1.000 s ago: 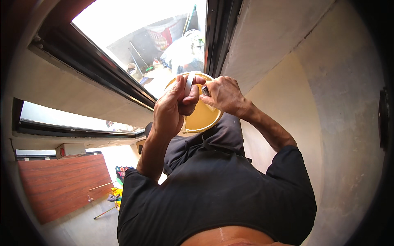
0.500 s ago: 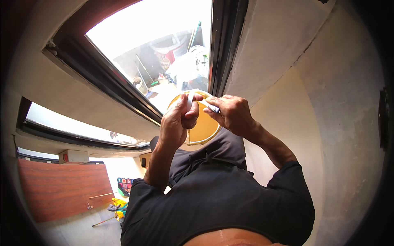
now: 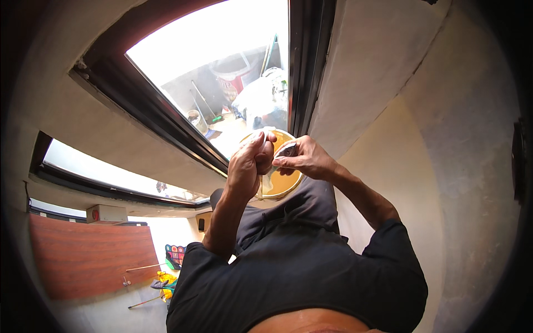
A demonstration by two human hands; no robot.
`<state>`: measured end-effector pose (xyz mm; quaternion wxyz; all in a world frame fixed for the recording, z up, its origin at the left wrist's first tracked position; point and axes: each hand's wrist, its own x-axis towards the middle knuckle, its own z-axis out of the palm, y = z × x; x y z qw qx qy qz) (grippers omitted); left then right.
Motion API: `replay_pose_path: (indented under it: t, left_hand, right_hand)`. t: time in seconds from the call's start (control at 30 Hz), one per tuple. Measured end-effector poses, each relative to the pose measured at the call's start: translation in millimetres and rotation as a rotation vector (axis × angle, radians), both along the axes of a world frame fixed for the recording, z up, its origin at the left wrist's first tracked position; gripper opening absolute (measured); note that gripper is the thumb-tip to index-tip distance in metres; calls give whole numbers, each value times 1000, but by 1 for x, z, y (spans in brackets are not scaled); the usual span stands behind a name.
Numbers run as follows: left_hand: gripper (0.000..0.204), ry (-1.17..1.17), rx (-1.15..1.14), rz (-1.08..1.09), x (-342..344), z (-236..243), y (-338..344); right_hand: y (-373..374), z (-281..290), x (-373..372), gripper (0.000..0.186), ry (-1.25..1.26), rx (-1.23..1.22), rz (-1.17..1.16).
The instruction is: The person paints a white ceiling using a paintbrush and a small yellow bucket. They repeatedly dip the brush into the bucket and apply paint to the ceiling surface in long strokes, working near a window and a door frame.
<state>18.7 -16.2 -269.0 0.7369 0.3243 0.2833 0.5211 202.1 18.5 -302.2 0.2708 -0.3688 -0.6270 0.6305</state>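
Observation:
Over a round bucket (image 3: 277, 196) with a pale rim and a yellow-brown inside, both hands are close together. My left hand (image 3: 250, 158) is closed, its thumb up, on a narrow white piece (image 3: 266, 141) whose kind I cannot make out. Beside it my right hand (image 3: 311, 159) pinches a small dark grey and whitish thing (image 3: 287, 150) between thumb and fingers; most of it is hidden. Under the left hand a pale, see-through shape (image 3: 268, 182) shows against the bucket's inside, too blurred to name.
A dark-framed window (image 3: 222, 72) lies ahead and left, with buckets and sticks beyond the glass. To the right rises a plastered wall (image 3: 388, 166). A reddish-brown wooden panel (image 3: 94, 255) and yellow cloth (image 3: 165, 280) with sticks are at lower left.
The right hand has turned over and come in against the left; its small thing now points upward. The whole view has shifted slightly right and down.

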Motion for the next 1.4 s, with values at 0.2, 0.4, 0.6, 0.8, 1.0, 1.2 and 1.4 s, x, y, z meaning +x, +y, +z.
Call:
replay_pose_path:
  t: [0.2, 0.4, 0.6, 0.8, 1.0, 1.2, 1.4]
  left_hand:
    - [28, 77, -9, 59, -6, 3, -7]
    - [25, 127, -61, 70, 0, -1, -16]
    - [27, 203, -95, 89, -2, -8, -23]
    - [31, 102, -38, 36, -2, -22, -8]
    - [36, 57, -29, -32, 4, -26, 3]
    - [34, 33, -43, -20, 2, -25, 3]
    - [30, 129, -5, 37, -2, -14, -9]
  right_hand:
    - [-21, 8, 7, 25, -196, 671, -127]
    - [-20, -10, 19, 27, -368, 1098, -288]
    - [-16, -29, 18, 21, -519, 1251, -291]
    - [-16, -7, 18, 31, -285, 853, -298]
    - [-16, -15, 7, 24, -17, 287, -110]
    - [-13, -27, 1, 24, -29, 288, -45]
    - [-17, -17, 6, 33, -287, 864, -221]
